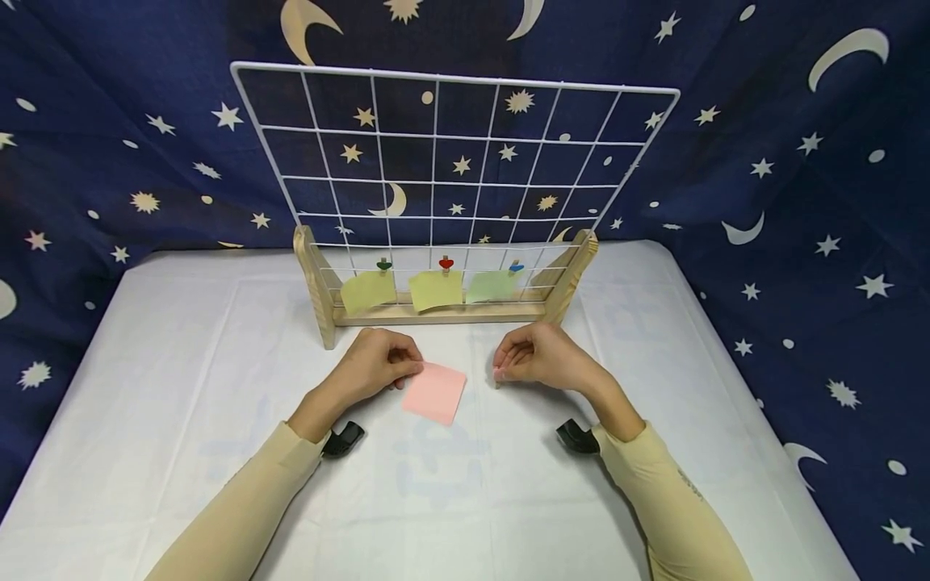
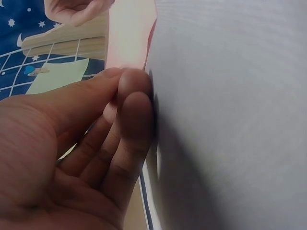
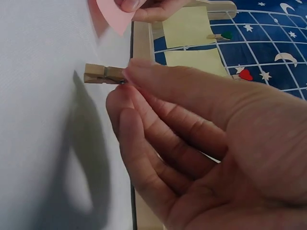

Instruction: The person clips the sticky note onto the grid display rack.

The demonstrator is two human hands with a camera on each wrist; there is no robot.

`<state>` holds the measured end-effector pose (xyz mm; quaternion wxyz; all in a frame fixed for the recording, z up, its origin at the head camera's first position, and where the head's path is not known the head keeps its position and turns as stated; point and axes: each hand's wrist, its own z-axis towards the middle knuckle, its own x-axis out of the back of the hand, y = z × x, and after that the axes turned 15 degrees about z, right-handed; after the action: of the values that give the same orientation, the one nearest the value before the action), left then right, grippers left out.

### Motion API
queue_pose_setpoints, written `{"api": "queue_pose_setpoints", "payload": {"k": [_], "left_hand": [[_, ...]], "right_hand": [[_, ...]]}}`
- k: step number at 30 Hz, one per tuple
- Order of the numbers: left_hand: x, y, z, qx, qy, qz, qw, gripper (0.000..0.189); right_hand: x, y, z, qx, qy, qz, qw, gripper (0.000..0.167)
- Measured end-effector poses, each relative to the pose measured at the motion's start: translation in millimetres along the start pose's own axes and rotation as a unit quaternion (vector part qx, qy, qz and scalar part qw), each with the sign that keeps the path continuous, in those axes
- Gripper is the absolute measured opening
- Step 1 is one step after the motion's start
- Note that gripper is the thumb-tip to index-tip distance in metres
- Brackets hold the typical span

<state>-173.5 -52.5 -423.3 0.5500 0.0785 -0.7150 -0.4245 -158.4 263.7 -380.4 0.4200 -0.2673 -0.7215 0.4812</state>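
Observation:
My left hand (image 1: pixel 378 359) pinches a pink sticky note (image 1: pixel 434 393) by its upper left corner, low over the white tabletop. In the left wrist view the note (image 2: pixel 130 33) stretches away from the thumb and fingertips. Between thumb and fingers, my right hand (image 1: pixel 541 355) pinches a small wooden clothespin (image 3: pixel 98 74), whose end sticks out in the right wrist view. Behind the hands, a yellow note (image 1: pixel 369 290), another yellow note (image 1: pixel 436 289) and a pale green note (image 1: pixel 492 286) hang on a white wire grid (image 1: pixel 433 182).
The grid stands in a wooden base (image 1: pixel 439 313) at the back of the table. A green clip (image 1: pixel 383 265), a red heart clip (image 1: pixel 446 263) and a blue clip (image 1: pixel 516 267) hold the notes. Dark blue cloth (image 1: pixel 799 242) with stars and moons surrounds the white-covered table (image 1: pixel 182 387).

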Motion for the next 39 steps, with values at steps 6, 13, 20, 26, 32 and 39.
{"api": "queue_pose_setpoints", "payload": {"k": [6, 13, 20, 26, 32, 39], "left_hand": [[4.1, 2.0, 0.8, -0.019, 0.024, 0.001, 0.9995, 0.007], [17.4, 9.6, 2.2, -0.040, 0.069, 0.012, 0.9967, 0.006], [39.9, 25.2, 4.6, -0.092, 0.141, 0.027, 0.9854, 0.003], [59.3, 40.9, 7.4, -0.132, 0.207, 0.046, 0.9682, 0.005], [70.6, 52.9, 8.0, -0.144, 0.264, 0.099, 0.9486, 0.004], [78.5, 62.6, 14.4, -0.148, 0.307, 0.107, 0.9339, 0.006]], "right_hand": [[1.3, -9.8, -3.2, 0.038, 0.039, 0.000, 0.9985, 0.012], [2.7, -30.5, -10.4, 0.117, 0.102, -0.019, 0.9877, 0.012], [6.4, -59.0, -3.6, 0.180, 0.162, -0.050, 0.9689, 0.012], [6.2, -84.1, 5.0, 0.218, 0.212, -0.069, 0.9502, 0.010], [5.6, -103.4, 10.9, 0.251, 0.234, -0.069, 0.9368, 0.011], [5.9, -123.2, 17.0, 0.291, 0.267, -0.043, 0.9178, 0.012]]}}
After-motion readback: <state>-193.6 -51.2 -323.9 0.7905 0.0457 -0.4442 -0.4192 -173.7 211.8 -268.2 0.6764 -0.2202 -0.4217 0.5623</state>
